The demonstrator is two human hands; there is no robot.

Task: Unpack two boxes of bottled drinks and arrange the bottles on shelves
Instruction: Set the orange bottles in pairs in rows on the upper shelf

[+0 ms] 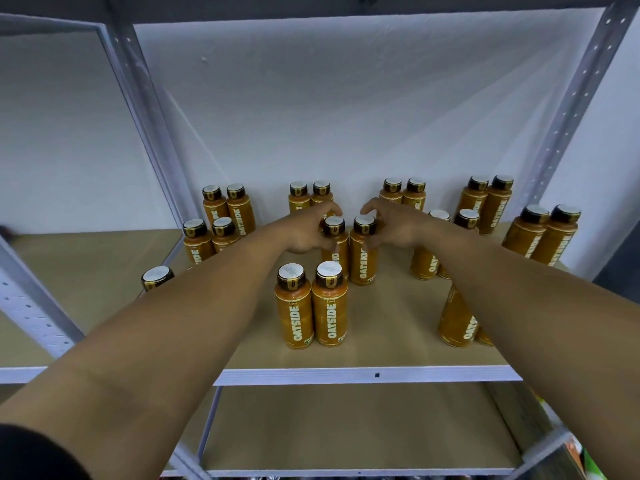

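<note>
Pairing up on the shelf [388, 327]
The left hand [308, 233] is gripping one Oatside bottle [334, 226], the right hand [394, 226] its neighbour [362, 261], probably squaring them into a tidy pair.

Two bare forearms [194, 327], black sleeve [24, 452] on left
</note>
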